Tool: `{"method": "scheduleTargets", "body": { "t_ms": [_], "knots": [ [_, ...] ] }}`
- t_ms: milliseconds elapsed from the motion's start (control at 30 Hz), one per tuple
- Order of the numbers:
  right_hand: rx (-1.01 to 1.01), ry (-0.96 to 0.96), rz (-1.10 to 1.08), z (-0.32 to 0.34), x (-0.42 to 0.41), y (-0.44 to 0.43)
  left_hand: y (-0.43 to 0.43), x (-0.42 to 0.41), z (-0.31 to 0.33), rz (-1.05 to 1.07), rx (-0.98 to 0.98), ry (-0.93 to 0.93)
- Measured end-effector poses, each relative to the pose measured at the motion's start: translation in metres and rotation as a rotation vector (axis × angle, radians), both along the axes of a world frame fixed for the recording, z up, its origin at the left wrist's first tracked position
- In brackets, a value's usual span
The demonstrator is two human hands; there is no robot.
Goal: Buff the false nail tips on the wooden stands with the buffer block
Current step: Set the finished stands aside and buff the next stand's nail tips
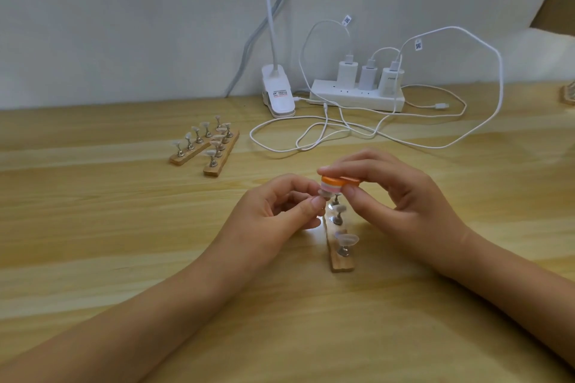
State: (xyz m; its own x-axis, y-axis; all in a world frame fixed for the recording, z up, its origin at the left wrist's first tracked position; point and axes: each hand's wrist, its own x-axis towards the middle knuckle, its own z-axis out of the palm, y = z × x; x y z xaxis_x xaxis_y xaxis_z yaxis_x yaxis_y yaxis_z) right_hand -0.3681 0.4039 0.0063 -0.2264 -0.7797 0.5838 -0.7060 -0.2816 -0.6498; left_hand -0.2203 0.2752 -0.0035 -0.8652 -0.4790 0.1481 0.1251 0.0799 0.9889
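Nearest, the wooden stand point(342, 263) lies below and between both hands, with a clear nail tip point(346, 239) on its closest peg. The left hand point(277, 208) has its fingers curled, thumb and forefinger pinching a raised tip point(323, 195). The right hand point(392, 196) has its fingers curled round the orange-topped buffer block point(339, 182), whose end touches that tip. Two further stands point(203, 146) lie well beyond the left hand, and a power strip point(357, 98) lies beyond the right.

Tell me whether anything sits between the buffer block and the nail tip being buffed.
Nothing visible does. The buffer block, held in the right hand, rests on the nail tip; the left hand pinches that tip from the side, not between them.
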Motion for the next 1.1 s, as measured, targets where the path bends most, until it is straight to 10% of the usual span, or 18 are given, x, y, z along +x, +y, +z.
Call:
{"method": "scheduleTargets", "body": {
  "t_ms": [1100],
  "knots": [
    [-0.054, 0.235, -0.059, -0.004, -0.01, -0.003, 0.0, 0.0, 0.003, 0.044, 0.112, -0.016]
  ]
}}
